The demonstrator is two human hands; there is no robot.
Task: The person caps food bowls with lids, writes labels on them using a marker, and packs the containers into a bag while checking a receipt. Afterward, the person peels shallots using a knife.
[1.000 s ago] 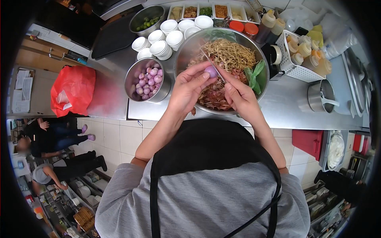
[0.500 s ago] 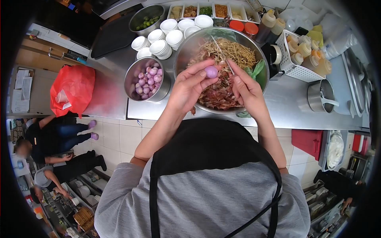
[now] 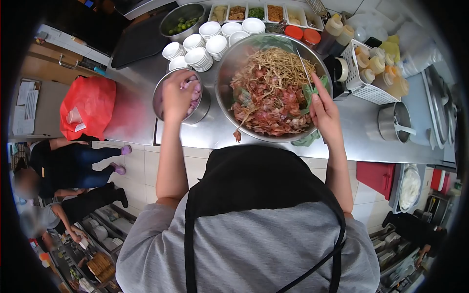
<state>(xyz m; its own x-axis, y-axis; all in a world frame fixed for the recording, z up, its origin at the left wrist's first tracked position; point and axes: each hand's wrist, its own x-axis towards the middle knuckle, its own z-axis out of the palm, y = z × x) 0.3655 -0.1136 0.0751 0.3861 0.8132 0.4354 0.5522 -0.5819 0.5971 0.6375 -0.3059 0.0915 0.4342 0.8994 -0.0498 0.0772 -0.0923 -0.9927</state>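
My left hand [image 3: 177, 96] is over the steel pot [image 3: 199, 111], at the peeled purple shallots [image 3: 194, 93]; its fingers are partly hidden and blurred, and I cannot make out whether they hold one. My right hand [image 3: 324, 108] grips a thin knife [image 3: 304, 65], its blade pointing up and away over the right side of the big steel bowl [image 3: 225, 108]. Inside the bowl lie reddish shallot skins [image 3: 278, 110], a heap of pale stringy roots [image 3: 281, 68] and a green plastic bag [image 3: 320, 85].
White cup stacks [image 3: 198, 57] and a bowl of green limes [image 3: 184, 24] stand behind the pot. A red bag [image 3: 90, 105] lies left. Right are a bottle basket [image 3: 364, 90] and a small pot [image 3: 388, 128]. Other people [image 3: 73, 163] stand lower left.
My left hand has moved left from above the big bowl to the shallot pot. My right hand with the knife has shifted right, away from the bowl's middle.
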